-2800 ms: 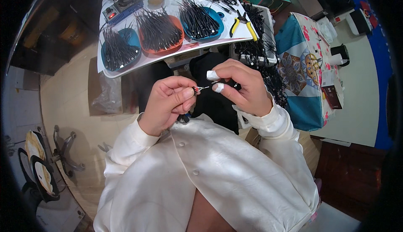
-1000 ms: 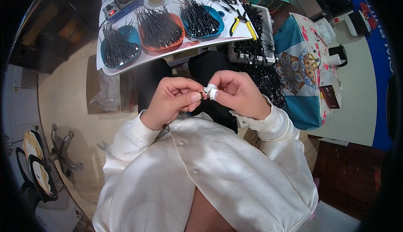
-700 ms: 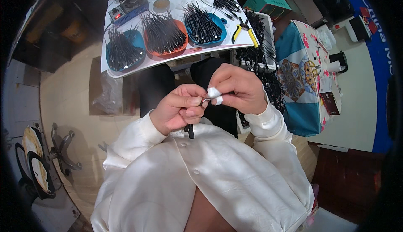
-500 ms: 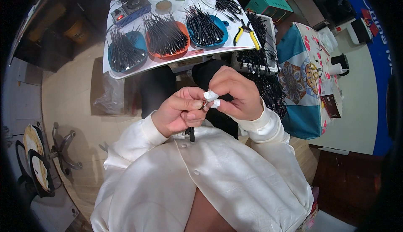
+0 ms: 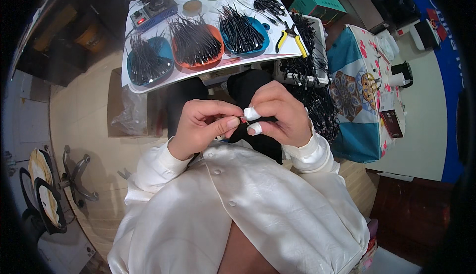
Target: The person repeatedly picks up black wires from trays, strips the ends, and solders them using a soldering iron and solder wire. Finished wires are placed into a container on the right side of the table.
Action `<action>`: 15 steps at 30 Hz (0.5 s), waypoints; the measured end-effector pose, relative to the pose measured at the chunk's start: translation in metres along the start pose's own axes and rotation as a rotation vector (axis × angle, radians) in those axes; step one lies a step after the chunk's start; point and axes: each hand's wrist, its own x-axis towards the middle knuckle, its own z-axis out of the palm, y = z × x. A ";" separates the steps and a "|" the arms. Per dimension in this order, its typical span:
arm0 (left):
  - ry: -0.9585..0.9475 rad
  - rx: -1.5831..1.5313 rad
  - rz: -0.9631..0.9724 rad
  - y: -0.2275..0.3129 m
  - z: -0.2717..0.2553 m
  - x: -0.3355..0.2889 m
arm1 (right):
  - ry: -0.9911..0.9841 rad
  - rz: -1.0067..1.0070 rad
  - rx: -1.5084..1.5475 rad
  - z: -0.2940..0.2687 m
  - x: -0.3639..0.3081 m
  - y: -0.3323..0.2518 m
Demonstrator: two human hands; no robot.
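Note:
Between the thumb and index finger of my left hand [image 5: 203, 125], a thin cable end with small red and dark wire tips [image 5: 243, 120] is pinched; the rest of it is mostly hidden by the hand. Close on its right is my right hand [image 5: 281, 113], its thumb and index finger apart around the wire tips. White wrapping [image 5: 251, 114] covers that index fingertip, and another white wrap [image 5: 255, 128] is on the thumb. The index fingertip looks to be at or touching the wires. Both hands are above my lap, below the table edge.
Ahead, a white table [image 5: 198, 75] bears a blue tray [image 5: 163, 51], an orange tray [image 5: 216, 36] and another blue tray [image 5: 263, 31] full of black cables. Yellow-handled pliers [image 5: 290, 38] lie at its right. A crate [image 5: 320, 41] of cables and a cloth-covered table [image 5: 347, 65] stand to the right.
My left hand has turned and shifted slightly left, now pinching with its fingertips. The black cable piece that hung below it has gone from sight. My right thumb and index finger have parted a little.

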 end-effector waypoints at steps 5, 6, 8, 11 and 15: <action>0.000 0.017 -0.016 -0.001 -0.002 -0.001 | 0.019 -0.003 -0.096 0.008 0.006 -0.004; -0.014 0.027 -0.014 -0.001 -0.004 -0.001 | 0.022 0.016 -0.087 0.011 0.006 -0.003; -0.005 0.031 -0.032 0.000 -0.006 0.000 | 0.015 0.038 -0.062 0.014 0.006 0.001; 0.032 0.062 -0.082 0.006 -0.008 0.007 | 0.037 0.045 -0.019 0.014 0.004 0.011; 0.216 0.228 -0.083 0.036 -0.016 0.028 | 0.167 0.213 0.083 0.008 -0.004 0.034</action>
